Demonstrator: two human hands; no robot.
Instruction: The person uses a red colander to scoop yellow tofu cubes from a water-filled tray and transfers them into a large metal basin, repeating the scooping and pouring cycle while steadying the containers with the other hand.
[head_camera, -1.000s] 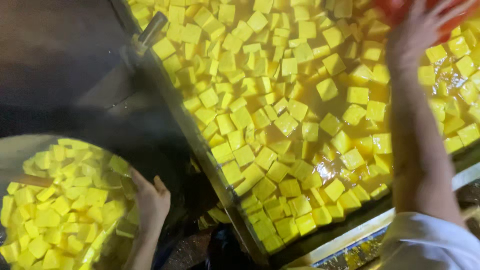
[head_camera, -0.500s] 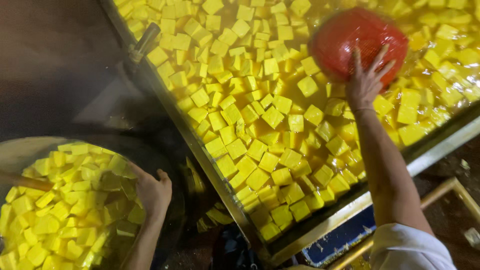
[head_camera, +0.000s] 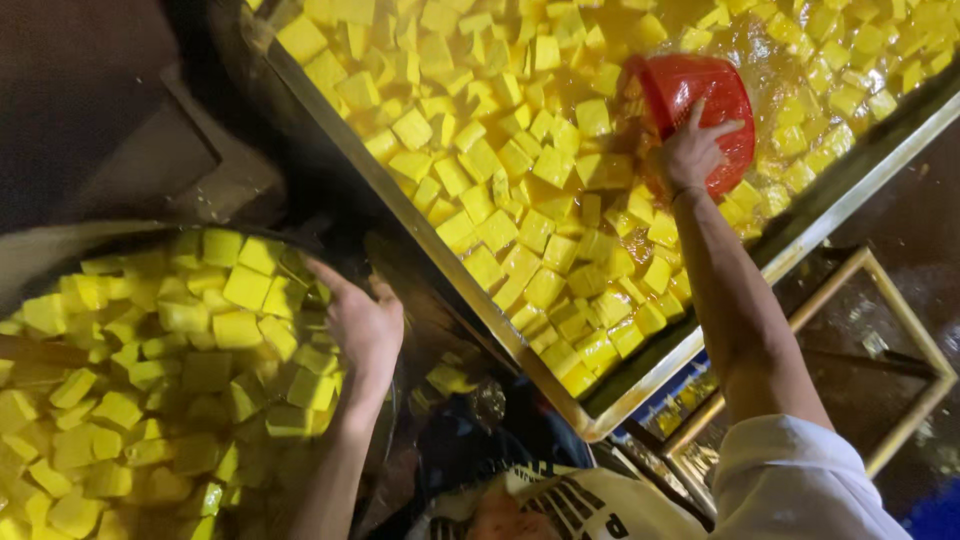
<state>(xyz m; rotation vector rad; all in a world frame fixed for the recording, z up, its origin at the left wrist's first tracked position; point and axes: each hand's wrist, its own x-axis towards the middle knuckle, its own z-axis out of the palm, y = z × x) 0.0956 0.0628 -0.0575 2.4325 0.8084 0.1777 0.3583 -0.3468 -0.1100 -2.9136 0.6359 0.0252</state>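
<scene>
A: What is the right hand (head_camera: 688, 152) doing?

B: It is gripping a red perforated scoop bowl (head_camera: 697, 112), with the fingers spread over its outer wall. The bowl is lying tilted on its side in the big rectangular metal tray (head_camera: 640, 375), and its mouth is facing toward the yellow cubes (head_camera: 520, 200) that are floating there in yellowish liquid.

A: Where exactly in the tray is the bowl sitting?

B: It is sitting near the tray's long edge on the right of the picture, and cubes are lying all around it. The forearm is crossing over that edge.

A: And the left hand (head_camera: 362, 322)?

B: It is resting at the right side of a round container (head_camera: 60, 240) that is also full of yellow cubes (head_camera: 180, 350). The fingers are bending loosely around that side and touching the nearest cubes. I cannot tell if they are really clasping the rim.

A: Are the two containers touching each other?

B: They are standing just beside each other, with a dark gap between them. At the bottom, a white sleeve (head_camera: 800, 480) is showing on the right arm.
</scene>
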